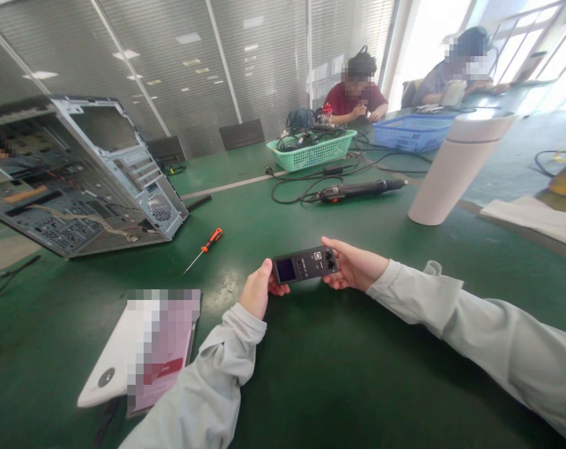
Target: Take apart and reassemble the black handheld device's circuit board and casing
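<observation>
Pale sleeves (203, 380), both hands (355, 265) partly curled, gripping opposite ends of a black device (305, 265)

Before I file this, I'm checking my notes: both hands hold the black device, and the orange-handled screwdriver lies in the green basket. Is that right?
No: the head view shows the orange-handled screwdriver lying on the green table, near the computer case. The left hand and right hand do hold the black device.

Small markings (303, 267) on the black device (286, 270) are illegible.
</observation>
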The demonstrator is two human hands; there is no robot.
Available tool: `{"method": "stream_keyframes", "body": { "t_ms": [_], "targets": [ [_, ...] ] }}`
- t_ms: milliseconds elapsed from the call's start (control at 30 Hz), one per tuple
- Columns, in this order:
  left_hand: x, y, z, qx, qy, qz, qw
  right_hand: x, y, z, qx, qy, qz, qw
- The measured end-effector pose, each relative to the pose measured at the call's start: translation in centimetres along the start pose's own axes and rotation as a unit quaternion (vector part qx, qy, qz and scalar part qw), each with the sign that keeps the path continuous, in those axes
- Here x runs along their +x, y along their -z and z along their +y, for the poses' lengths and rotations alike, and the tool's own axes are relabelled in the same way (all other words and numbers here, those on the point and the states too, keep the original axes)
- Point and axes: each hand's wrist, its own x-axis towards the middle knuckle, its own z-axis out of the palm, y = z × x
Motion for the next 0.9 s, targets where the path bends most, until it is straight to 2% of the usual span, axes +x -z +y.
{"method": "stream_keyframes", "body": {
  "t_ms": [400, 467, 633, 800, 900],
  "targets": [
    [0.1, -0.1, -0.1, -0.008, 0.002, 0.042, 0.999, 0.3, 0.1, 0.4, 0.006, 0.023, -0.023, 0.999],
    [0.1, 0.0, 0.1, -0.018, 0.003, 0.050, 0.999, 0.2, 0.0, 0.4, 0.018, 0.032, -0.006, 0.999],
    [-0.4, -0.1, 1.0, 0.011, -0.027, 0.030, 0.999, -0.1, -0.5, 0.7, 0.005, 0.113, 0.044, 0.993],
    [-1.0, -0.6, 1.5, 0.034, -0.041, 0.025, 0.998, -0.3, -0.8, 0.9, 0.008, 0.159, 0.063, 0.985],
    [-1.3, -0.8, 1.5, 0.069, -0.055, 0.002, 0.996, -0.1, -0.7, 1.1, 0.039, 0.179, 0.076, 0.980]
  ]
}}
